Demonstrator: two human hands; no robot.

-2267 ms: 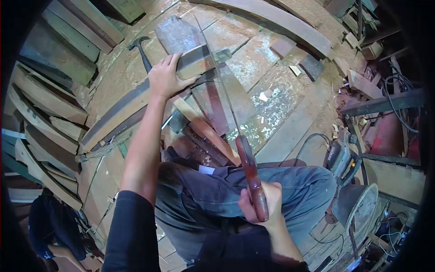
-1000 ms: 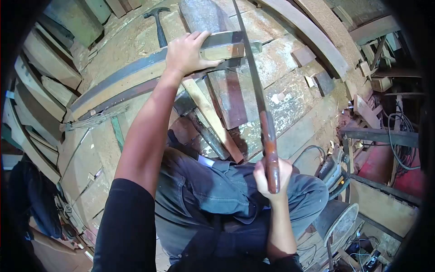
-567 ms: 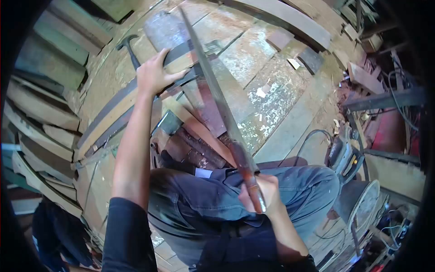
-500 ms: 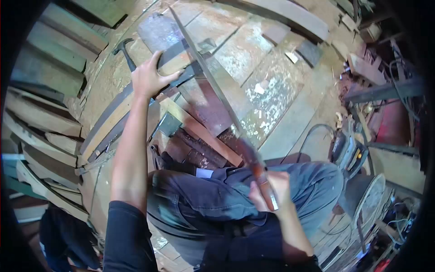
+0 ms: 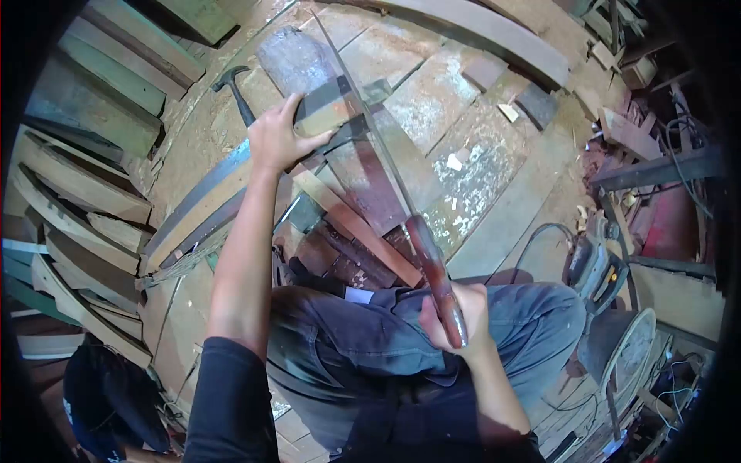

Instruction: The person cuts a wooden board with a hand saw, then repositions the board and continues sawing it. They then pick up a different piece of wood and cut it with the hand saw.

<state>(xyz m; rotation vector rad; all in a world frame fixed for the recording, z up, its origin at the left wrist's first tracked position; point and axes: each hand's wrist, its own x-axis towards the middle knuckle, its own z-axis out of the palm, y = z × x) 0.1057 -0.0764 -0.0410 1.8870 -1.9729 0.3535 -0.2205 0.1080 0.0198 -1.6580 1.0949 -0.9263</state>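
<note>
My right hand [image 5: 467, 312] is closed around the brown wooden handle of a handsaw [image 5: 429, 258]. The saw's long thin blade slants away from me to the upper left and lies against the end of a curved, layered wooden piece [image 5: 202, 193]. Over that piece, close to the blade, my left hand [image 5: 276, 139] is clamped, its thumb pointing toward the saw. Dark and pale layers run along the wood. Just beyond my left hand lies a claw hammer [image 5: 234, 89]. Below the curved piece sit a narrow wooden strip [image 5: 359, 228] and a small dark green block [image 5: 307, 214].
Curved wooden pieces [image 5: 85, 220] are stacked at the left. A corded power tool [image 5: 594, 258] stands right of my knee, near a round bucket-like container [image 5: 617, 347]. Offcuts [image 5: 536, 106] lie on the plank floor. Dark clothing [image 5: 112, 401] shows at lower left.
The view has shifted, so the wood and my left hand appear farther right. My right hand and the saw handle have come slightly closer to the wood. Both grips stay the same.
</note>
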